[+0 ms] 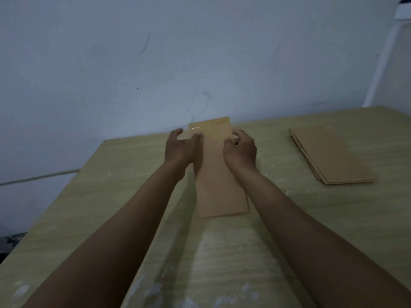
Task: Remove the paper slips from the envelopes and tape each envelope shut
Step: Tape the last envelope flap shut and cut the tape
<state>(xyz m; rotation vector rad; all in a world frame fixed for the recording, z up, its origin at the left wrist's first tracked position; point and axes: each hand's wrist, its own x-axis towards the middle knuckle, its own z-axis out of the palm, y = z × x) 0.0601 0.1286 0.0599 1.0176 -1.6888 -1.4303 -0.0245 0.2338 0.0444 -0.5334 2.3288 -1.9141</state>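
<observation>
A long brown envelope [219,174] lies flat on the wooden table [111,196], its far end near the wall. A shiny strip of clear tape [195,128] shows across the far left corner of its flap. My left hand [180,145] rests at the envelope's left edge near the far end, thumb on the paper beside the tape, fingers curled off the edge. My right hand [241,145] sits on the right edge, fingers bent down onto the envelope. No paper slip is visible.
A stack of several brown envelopes [331,154] lies at the right of the table. A pale wall rises just behind the table's far edge. The table's left edge runs diagonally; white smears mark the near surface.
</observation>
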